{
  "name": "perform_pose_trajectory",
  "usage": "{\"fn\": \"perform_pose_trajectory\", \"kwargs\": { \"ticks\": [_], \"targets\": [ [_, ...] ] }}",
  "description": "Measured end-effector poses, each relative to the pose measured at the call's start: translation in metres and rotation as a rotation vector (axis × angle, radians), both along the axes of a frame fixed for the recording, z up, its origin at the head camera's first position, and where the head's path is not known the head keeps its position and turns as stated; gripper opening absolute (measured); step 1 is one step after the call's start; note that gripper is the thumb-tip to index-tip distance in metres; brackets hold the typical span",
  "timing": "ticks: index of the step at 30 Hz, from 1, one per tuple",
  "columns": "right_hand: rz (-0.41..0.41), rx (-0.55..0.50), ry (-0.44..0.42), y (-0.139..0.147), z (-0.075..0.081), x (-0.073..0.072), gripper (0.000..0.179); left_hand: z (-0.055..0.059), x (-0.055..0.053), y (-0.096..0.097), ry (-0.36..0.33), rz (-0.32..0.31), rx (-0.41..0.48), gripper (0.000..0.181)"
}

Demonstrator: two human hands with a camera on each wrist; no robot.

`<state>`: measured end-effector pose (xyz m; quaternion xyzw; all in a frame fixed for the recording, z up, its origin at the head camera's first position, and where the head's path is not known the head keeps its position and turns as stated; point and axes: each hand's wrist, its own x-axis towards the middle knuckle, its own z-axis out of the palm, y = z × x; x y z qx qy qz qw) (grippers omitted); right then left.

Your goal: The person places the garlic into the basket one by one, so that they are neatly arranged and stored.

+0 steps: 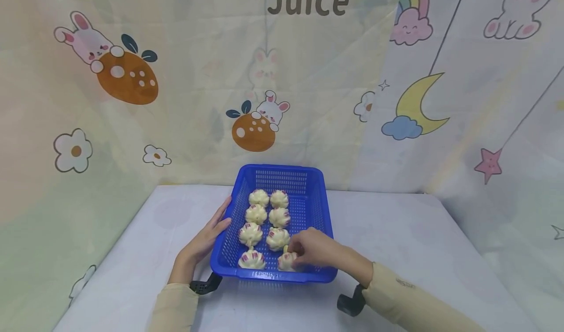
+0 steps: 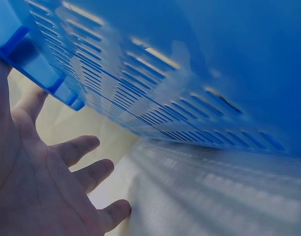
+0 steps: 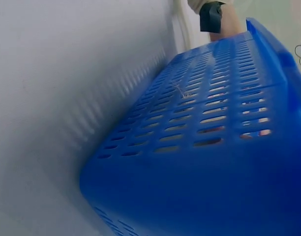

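Observation:
A blue plastic basket [image 1: 327, 209] with slotted walls holds several whitish garlic bulbs [image 1: 257, 215] with purple streaks, standing in two columns. At its near end, my right hand [image 1: 316, 248] reaches over the rim and pinches the stem end of a garlic bulb [image 1: 287, 262], the nearest in the right column. Part of that bulb is hidden behind the fingers. Along the left side, my left hand [image 1: 201, 243] touches the basket's rim with spread, mostly straight fingers [image 2: 94, 174]. The right wrist view has only the basket's outer wall [image 3: 190, 182]; the right hand is hidden there.
Beneath the basket is a table with a white cover [image 1: 383, 234]. A printed cloth [image 1: 189, 77] with cartoon rabbits, flowers and a moon hangs behind it. Black wrist devices [image 1: 351, 301] sit below each forearm, close to the basket's near corners.

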<state>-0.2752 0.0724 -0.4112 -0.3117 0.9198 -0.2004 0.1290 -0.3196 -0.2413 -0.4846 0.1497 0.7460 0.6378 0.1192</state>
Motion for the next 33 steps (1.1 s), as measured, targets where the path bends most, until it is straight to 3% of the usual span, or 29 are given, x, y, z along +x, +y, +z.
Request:
{"fn": "perform_pose_trajectory", "kwargs": {
  "ticks": [10,25,29,33],
  "targets": [
    [0.021,-0.003,-0.053,-0.005,-0.009,-0.009,0.021,-0.002,-0.001,0.000,-0.002,0.012,-0.010,0.057],
    [0.010,-0.076,-0.218,-0.011,-0.015,-0.026,0.035,0.003,-0.006,-0.002,0.012,0.044,-0.069,0.057],
    [0.015,-0.104,-0.226,-0.006,-0.012,-0.028,0.040,0.005,-0.012,-0.002,0.020,0.044,-0.098,0.057],
    [0.037,-0.133,-0.180,-0.002,-0.008,-0.030,0.035,0.005,-0.016,-0.003,0.007,0.041,-0.141,0.058]
  ]
}}
